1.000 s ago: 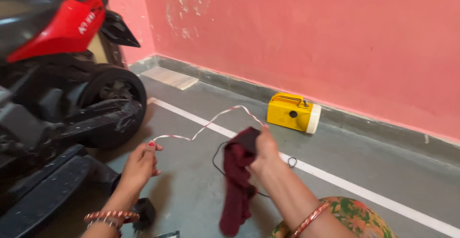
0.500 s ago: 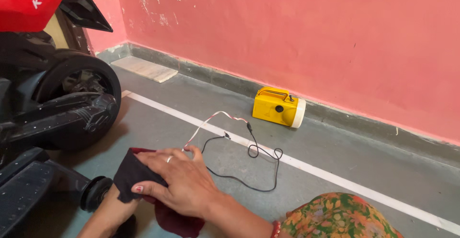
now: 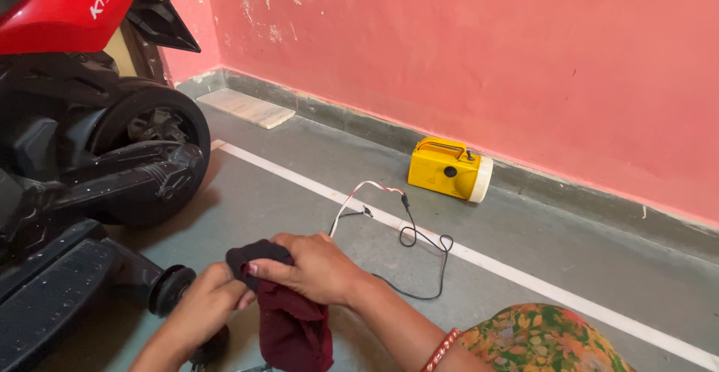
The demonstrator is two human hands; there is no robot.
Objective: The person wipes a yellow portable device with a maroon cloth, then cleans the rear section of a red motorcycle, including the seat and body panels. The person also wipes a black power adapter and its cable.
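You crouch in a home parking bay: red ride-on motorbike, white-lined concrete floor, peeling pink wall.

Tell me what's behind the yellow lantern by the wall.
Behind the yellow lantern run the grey skirting strip and the pink wall. The stretch of skirting directly behind its body is covered.

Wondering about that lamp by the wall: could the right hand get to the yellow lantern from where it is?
Probably not without letting go: the right hand grips the maroon cloth together with the left hand. The floor toward the yellow lantern holds only loose wires.
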